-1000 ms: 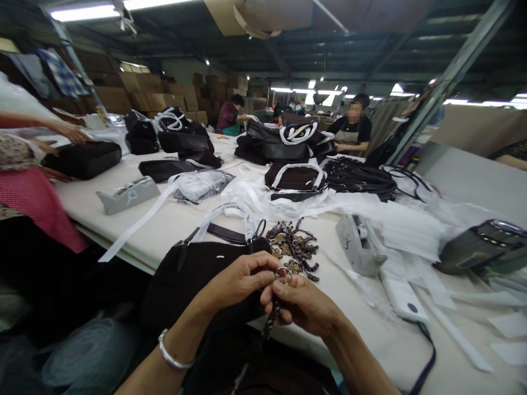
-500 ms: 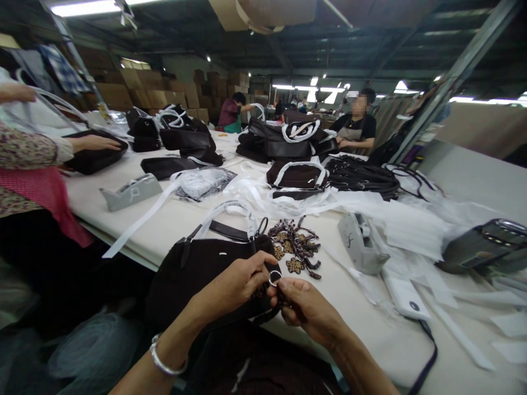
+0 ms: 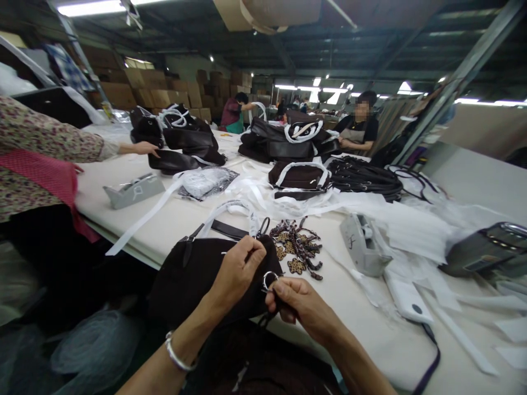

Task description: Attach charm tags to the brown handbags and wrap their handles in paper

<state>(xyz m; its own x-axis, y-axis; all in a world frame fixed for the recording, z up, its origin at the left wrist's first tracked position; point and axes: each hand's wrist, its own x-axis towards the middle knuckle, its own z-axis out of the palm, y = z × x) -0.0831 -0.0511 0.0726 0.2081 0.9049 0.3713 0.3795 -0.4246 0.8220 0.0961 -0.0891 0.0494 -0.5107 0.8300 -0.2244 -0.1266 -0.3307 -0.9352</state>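
Observation:
A dark handbag [image 3: 201, 274] with white-wrapped handles lies at the table's near edge, under my hands. My left hand [image 3: 241, 263] is closed in a pinch over the bag's right part, near a small black loop [image 3: 264, 226]; what its fingertips hold, if anything, is too small to tell. Lower and to the right, my right hand [image 3: 298, 299] pinches a silver ring [image 3: 270, 280] with dark cord hanging below it. Beyond my right hand lies a pile of leopard-print flower charms [image 3: 296, 265] with beaded cords.
Tape dispensers stand at the right [image 3: 364, 247] and left [image 3: 134, 190]. A white device [image 3: 411, 302] with a strap lies at the right. Dark bags [image 3: 284, 137] are piled farther back. A person's hand [image 3: 144, 148] reaches in from the left.
My left hand has moved up, away from the ring, which stays in my right hand. At the left, the other person's hand has moved right to another dark bag, and a bag is now lifted there.

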